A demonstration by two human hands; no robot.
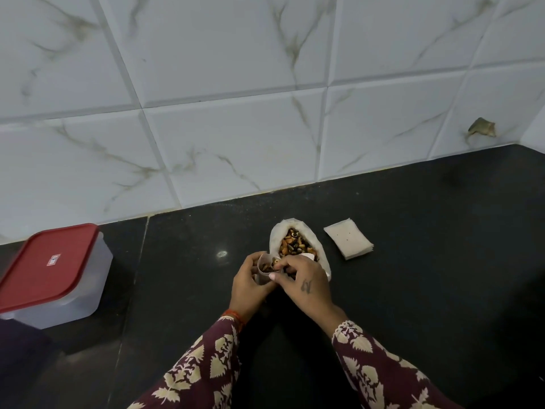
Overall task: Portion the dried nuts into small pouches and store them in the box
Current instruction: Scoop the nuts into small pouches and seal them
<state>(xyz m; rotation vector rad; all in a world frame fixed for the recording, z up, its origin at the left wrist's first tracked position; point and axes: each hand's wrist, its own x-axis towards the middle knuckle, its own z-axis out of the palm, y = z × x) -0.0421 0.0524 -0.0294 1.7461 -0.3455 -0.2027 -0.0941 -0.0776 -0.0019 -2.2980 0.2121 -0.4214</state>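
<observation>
I'm holding a small pouch point(263, 268) open in my left hand point(249, 286) at frame centre, my right hand point(303, 283) pinching nuts into it; the open bag of nuts point(298, 246) is lying just behind my fingers, its long axis running away from me.

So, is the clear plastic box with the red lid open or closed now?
Closed: the red lid lies flat on the clear plastic box, covering its whole top.

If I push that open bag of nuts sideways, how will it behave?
The bag of nuts looks like thin, soft film, so it would probably crumple rather than slide stiffly. Its mouth gapes wide with nuts heaped near the rim, so some may spill. On the smooth dark counter it should drag, not roll.
</observation>
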